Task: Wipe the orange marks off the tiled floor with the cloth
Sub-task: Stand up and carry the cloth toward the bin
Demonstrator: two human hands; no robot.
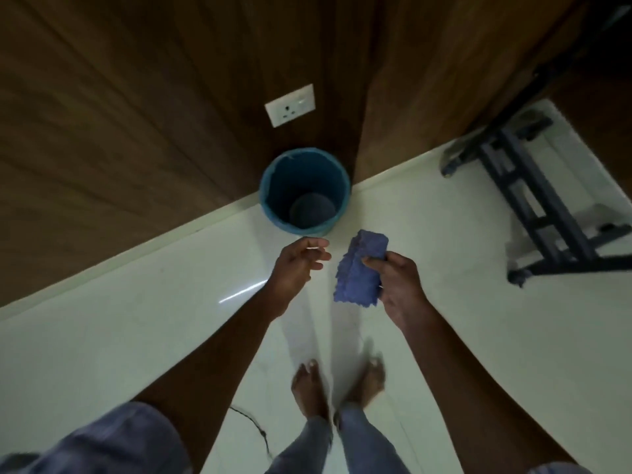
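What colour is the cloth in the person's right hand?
Purplish blue; the cloth shows in the head view, held in the right hand.

Open pale tiled floor (pixel 119 323) spreads wide to the left and between the two arms; a blue bucket (pixel 304 191) stands ahead in the corner against the wood-panelled wall (pixel 136 97); a dark metal frame (blurred) (pixel 533 200) occupies the floor at right; a thin cable (pixel 253 425) lies near the bare feet (pixel 338 384).

Cloth (pixel 359 268) at frame centre is blue-violet, bin (pixel 304 191) above it teal-blue, tiled floor (pixel 119 330) glossy white, wall panels (pixel 136 97) dark brown wood-grain, socket plate (pixel 290 105) white, metal frame (pixel 533 200) upper right black.
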